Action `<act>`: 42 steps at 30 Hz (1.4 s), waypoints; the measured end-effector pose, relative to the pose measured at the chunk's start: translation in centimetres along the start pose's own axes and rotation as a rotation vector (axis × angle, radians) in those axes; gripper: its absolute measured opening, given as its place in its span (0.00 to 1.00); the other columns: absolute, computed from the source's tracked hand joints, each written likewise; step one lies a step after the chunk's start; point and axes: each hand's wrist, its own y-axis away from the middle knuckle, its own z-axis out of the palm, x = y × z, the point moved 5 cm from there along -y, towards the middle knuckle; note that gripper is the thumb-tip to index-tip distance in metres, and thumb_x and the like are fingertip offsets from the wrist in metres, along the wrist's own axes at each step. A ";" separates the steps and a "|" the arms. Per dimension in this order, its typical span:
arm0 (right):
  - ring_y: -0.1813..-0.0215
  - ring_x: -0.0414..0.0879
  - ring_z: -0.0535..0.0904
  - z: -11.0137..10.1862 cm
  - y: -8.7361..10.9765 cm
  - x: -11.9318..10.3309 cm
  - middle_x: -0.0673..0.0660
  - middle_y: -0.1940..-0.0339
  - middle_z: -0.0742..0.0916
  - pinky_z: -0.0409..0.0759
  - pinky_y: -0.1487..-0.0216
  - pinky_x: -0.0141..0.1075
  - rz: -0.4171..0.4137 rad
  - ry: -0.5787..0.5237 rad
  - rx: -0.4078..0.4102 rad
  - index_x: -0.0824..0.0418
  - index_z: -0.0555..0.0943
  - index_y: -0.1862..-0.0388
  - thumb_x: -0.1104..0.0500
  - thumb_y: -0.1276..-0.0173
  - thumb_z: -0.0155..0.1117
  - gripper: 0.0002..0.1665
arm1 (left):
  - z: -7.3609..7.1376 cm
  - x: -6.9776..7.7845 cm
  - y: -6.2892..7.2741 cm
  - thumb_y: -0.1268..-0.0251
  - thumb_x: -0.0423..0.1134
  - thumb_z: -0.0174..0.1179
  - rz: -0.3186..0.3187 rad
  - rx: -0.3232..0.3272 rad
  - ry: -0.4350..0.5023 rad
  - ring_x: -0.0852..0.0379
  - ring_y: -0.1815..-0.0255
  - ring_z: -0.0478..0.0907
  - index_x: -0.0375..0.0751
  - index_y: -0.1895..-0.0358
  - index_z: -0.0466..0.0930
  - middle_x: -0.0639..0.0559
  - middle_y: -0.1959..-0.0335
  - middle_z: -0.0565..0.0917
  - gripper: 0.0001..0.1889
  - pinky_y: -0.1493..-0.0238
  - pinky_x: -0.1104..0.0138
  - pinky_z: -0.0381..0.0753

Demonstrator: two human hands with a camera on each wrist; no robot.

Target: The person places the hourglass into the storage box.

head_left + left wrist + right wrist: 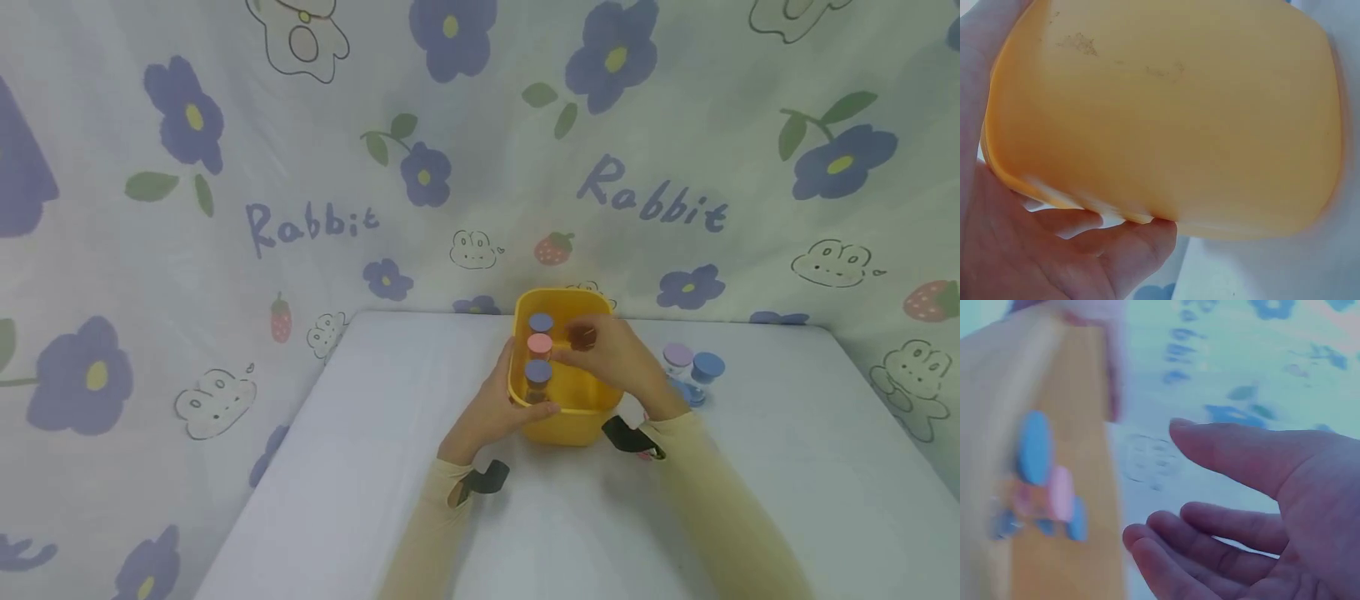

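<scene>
A yellow plastic bin (567, 429) stands on the white table, with its outer wall (1166, 125) filling the left wrist view. My left hand (498, 408) grips it at the left front, thumb along the front rim and fingers on the side. Inside, along the left wall, sit three small clear jars: a blue-lidded jar (541, 323) at the back, a pink-lidded jar (539, 344) in the middle, another blue-lidded jar (537, 372) in front. Over the bin's right side is my right hand (618, 354); the right wrist view shows its fingers (1229, 556) loosely bent, holding nothing.
Right of the bin stand a lilac-lidded jar (677, 356) and a blue-lidded jar (708, 367), with another blue piece (690, 392) lying before them. Pink bits show partly behind the right wrist. A patterned curtain (480, 167) hangs behind the table (337, 467).
</scene>
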 end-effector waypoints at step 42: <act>0.56 0.18 0.77 -11.3 9.1 17.0 0.31 0.57 0.83 0.75 0.57 0.11 0.140 -0.093 0.472 0.66 0.80 0.38 0.53 0.31 0.74 0.28 | 0.6 -0.1 -0.9 0.45 0.51 0.78 0.056 -0.005 0.070 0.52 0.23 0.66 0.76 0.20 0.42 0.55 0.20 0.63 0.58 0.19 0.40 0.62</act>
